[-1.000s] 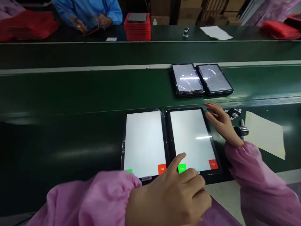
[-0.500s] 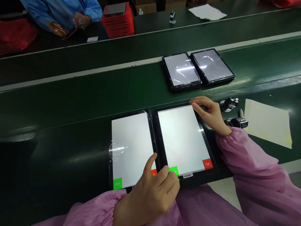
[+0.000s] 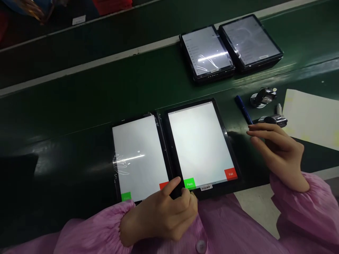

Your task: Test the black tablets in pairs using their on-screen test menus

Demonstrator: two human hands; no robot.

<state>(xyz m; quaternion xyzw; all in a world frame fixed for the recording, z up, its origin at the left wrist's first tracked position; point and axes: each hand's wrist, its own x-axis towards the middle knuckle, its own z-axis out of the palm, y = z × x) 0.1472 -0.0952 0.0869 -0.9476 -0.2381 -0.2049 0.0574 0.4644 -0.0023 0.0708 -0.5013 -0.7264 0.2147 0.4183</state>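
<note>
Two tablets with white lit screens lie side by side on the dark green bench. The right tablet [image 3: 200, 148] shows a green "Pass" box and a red "Fail" box along its lower edge. Clear film wrinkles on the left tablet [image 3: 137, 151], whose red box my left hand partly covers. My left hand [image 3: 169, 213] is at the lower inner corners of both, one finger stretched out and the others bent beside the green box. Off the tablets to the right, my right hand [image 3: 278, 151] hovers with loosely bent fingers apart, their tips by the end of a blue pen [image 3: 243, 109].
Further back lie two stacks of dark tablets, a left stack [image 3: 208, 53] and a right stack [image 3: 251, 42]. Shiny metal pieces [image 3: 265, 97] and a pale paper sheet [image 3: 312, 118] sit on the right. A small white card [image 3: 78, 20] lies across the bench.
My right hand has left the right tablet's upper corner and moved right, uncovering the blue pen. My left hand stays near the lower edges. The view has tilted downward.
</note>
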